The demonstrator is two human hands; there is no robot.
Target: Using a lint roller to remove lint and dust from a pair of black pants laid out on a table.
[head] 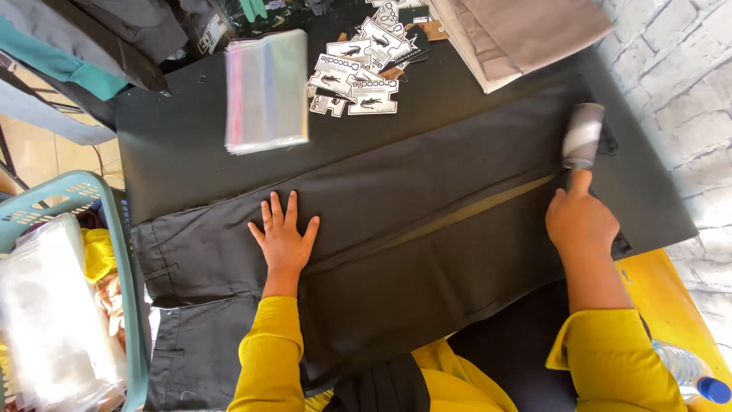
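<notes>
Left hand (284, 233) lies flat, fingers spread, on dark trousers (427, 229) at centre. At three o'clock, right hand (581, 221) grips a lint roller (583, 135) on the trouser leg. Clear bags (267, 90) at eleven.

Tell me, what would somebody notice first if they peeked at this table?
Probably the dark trousers spread flat across the black table, with the left hand pressed on them near the waistband. The right hand holds a lint roller at the leg end. Behind lie a stack of clear bags and scattered paper tags.
</notes>
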